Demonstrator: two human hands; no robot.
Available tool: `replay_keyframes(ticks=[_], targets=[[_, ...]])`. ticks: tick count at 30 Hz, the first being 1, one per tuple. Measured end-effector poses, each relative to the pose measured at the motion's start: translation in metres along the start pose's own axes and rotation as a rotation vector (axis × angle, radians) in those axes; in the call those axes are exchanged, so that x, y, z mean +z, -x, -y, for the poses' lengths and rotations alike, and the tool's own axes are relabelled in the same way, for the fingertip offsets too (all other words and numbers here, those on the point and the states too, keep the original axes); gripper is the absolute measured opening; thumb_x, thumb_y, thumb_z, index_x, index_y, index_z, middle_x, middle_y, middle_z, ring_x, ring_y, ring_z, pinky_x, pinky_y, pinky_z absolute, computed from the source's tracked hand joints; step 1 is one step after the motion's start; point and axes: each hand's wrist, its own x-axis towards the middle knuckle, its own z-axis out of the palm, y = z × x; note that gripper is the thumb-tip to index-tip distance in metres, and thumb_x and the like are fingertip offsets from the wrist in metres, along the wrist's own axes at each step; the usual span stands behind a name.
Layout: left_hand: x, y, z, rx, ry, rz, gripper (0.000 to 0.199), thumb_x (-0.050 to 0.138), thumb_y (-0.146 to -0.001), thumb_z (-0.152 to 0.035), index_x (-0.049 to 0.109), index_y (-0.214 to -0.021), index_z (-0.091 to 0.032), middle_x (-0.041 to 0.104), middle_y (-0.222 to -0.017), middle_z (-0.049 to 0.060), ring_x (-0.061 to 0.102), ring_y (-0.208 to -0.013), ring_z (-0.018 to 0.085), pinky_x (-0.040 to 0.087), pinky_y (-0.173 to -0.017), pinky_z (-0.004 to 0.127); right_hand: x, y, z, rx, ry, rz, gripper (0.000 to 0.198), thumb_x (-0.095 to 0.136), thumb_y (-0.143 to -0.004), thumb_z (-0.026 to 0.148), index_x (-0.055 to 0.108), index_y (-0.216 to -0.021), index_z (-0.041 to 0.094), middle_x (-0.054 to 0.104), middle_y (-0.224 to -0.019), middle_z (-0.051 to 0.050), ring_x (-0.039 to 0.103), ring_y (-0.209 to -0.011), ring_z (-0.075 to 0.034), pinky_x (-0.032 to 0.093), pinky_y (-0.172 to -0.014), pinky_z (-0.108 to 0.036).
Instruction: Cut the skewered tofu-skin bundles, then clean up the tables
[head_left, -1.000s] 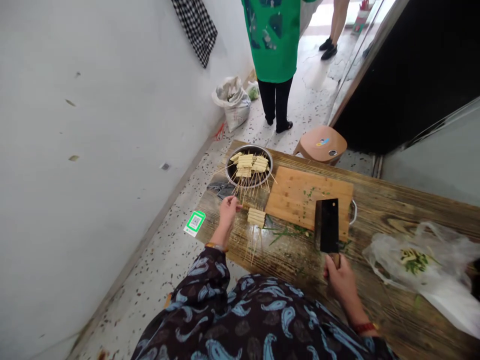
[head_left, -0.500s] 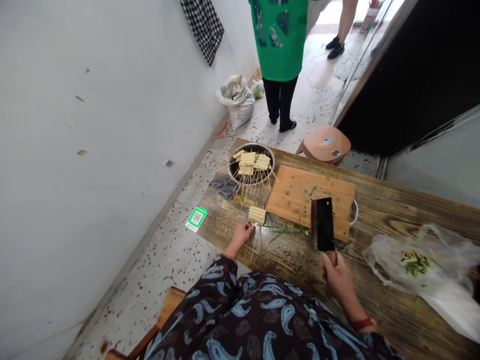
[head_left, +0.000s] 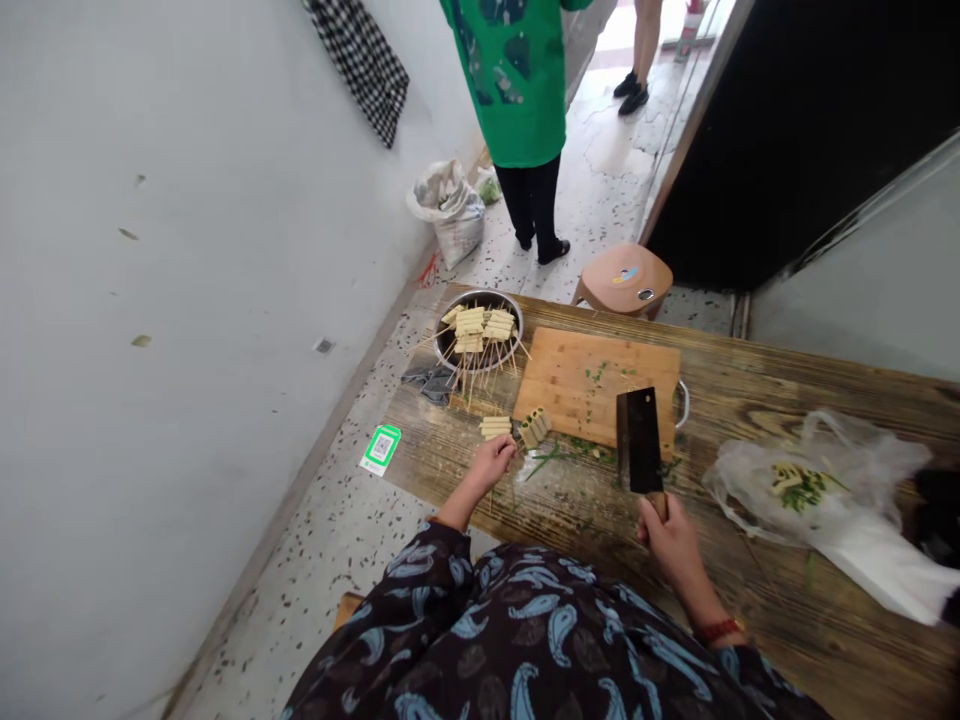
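Two hands: both busy at the wooden worktop [head_left: 750, 400].
Left hand [head_left: 491, 462]: now pinching the sticks of pale tofu skewers [head_left: 496, 427], having left the round steel bowl [head_left: 448, 322].
Right hand [head_left: 670, 540]: still clasps the black cleaver [head_left: 637, 440] over the bamboo cutting board [head_left: 592, 385].

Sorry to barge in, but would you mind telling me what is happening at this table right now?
A person seated at the wooden table holds a cleaver by its handle in the right hand, the blade lying over the near edge of the cutting board. The left hand grips the sticks of some tofu skewers lying beside the board. More skewers fill a metal bowl farther along. Another person in a green apron stands beyond the table.
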Motion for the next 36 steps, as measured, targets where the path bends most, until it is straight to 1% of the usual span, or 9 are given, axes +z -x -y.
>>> replay_keyframes(ticks=[7,12,16,19,22,24,28,32,36], targets=[[0.032,-0.057,-0.064,0.255,-0.176,0.204,0.014,0.058,-0.074,-0.018,0.058,-0.060,-0.021,0.058,-0.063,0.000,0.054,-0.068,0.017,0.041,-0.069,0.025,-0.014,0.003,-0.008,0.030,-0.071,-0.079,0.048,0.050,-0.074,0.066,0.051,-0.088,0.021,0.054,-0.050,0.006,0.054,-0.045,-0.017,0.041,-0.050,-0.029],[0.063,-0.110,-0.098,0.316,-0.312,0.291,0.023,0.065,-0.068,-0.013,0.054,-0.050,-0.022,0.052,-0.051,0.000,0.055,-0.063,0.019,0.041,-0.067,0.025,-0.030,0.007,-0.021,0.051,-0.059,-0.099,0.043,0.048,-0.077,0.063,0.050,-0.088,0.022,0.055,-0.049,0.005,0.056,-0.046,-0.017,0.042,-0.051,-0.029],[0.087,-0.152,-0.126,0.353,-0.413,0.322,0.030,0.068,-0.063,-0.005,0.050,-0.045,-0.022,0.051,-0.050,0.002,0.061,-0.073,0.023,0.043,-0.074,0.028,-0.041,0.007,-0.025,0.054,-0.057,-0.104,0.042,0.048,-0.078,0.060,0.052,-0.093,0.021,0.055,-0.049,0.006,0.056,-0.046,-0.017,0.042,-0.052,-0.029],[0.102,-0.174,-0.149,0.400,-0.464,0.298,0.030,0.065,-0.064,-0.002,0.050,-0.046,-0.020,0.056,-0.058,0.007,0.060,-0.093,0.028,0.039,-0.092,0.036,-0.045,0.005,-0.023,0.066,-0.058,-0.109,0.043,0.049,-0.078,0.060,0.053,-0.095,0.020,0.055,-0.048,0.006,0.056,-0.046,-0.017,0.042,-0.051,-0.028],[0.114,-0.182,-0.163,0.474,-0.510,0.245,0.018,0.059,-0.072,-0.003,0.061,-0.063,-0.019,0.065,-0.085,0.012,0.052,-0.112,0.030,0.023,-0.108,0.046,-0.048,0.002,-0.020,0.072,-0.068,-0.102,0.042,0.048,-0.078,0.059,0.053,-0.093,0.021,0.055,-0.049,0.006,0.057,-0.046,-0.017,0.043,-0.051,-0.028],[0.120,-0.178,-0.163,0.547,-0.571,0.149,0.019,0.053,-0.078,-0.007,0.066,-0.086,-0.019,0.063,-0.107,0.014,0.046,-0.119,0.030,0.016,-0.112,0.048,-0.051,-0.001,-0.019,0.070,-0.069,-0.101,0.041,0.049,-0.078,0.059,0.054,-0.093,0.021,0.055,-0.050,0.006,0.057,-0.046,-0.017,0.043,-0.050,-0.028],[0.132,-0.155,-0.138,0.543,-0.669,-0.061,0.037,0.051,-0.086,-0.021,0.053,-0.123,-0.018,0.053,-0.126,0.016,0.044,-0.122,0.029,0.026,-0.108,0.047,-0.059,-0.007,-0.021,0.041,-0.022,-0.116,0.050,0.050,-0.077,0.058,0.056,-0.106,0.019,0.057,-0.052,0.004,0.058,-0.048,-0.019,0.044,-0.053,-0.029],[0.149,-0.129,-0.103,0.497,-0.668,-0.034,0.061,0.064,-0.079,-0.032,0.043,-0.133,-0.012,0.045,-0.136,0.022,0.037,-0.130,0.034,0.024,-0.110,0.050,-0.069,-0.020,-0.019,-0.036,0.127,-0.069,0.054,0.045,-0.082,0.058,0.054,-0.115,0.017,0.068,-0.079,-0.005,0.064,-0.064,-0.022,0.047,-0.065,-0.032],[0.164,-0.120,-0.090,0.469,-0.628,0.007,0.076,0.071,-0.073,-0.029,0.036,-0.137,-0.010,0.038,-0.143,0.024,0.031,-0.134,0.035,0.022,-0.111,0.051,-0.074,-0.034,-0.012,-0.127,0.275,-0.014,0.051,0.042,-0.086,0.053,0.053,-0.120,0.017,0.069,-0.099,-0.011,0.066,-0.084,-0.026,0.046,-0.074,-0.034]])
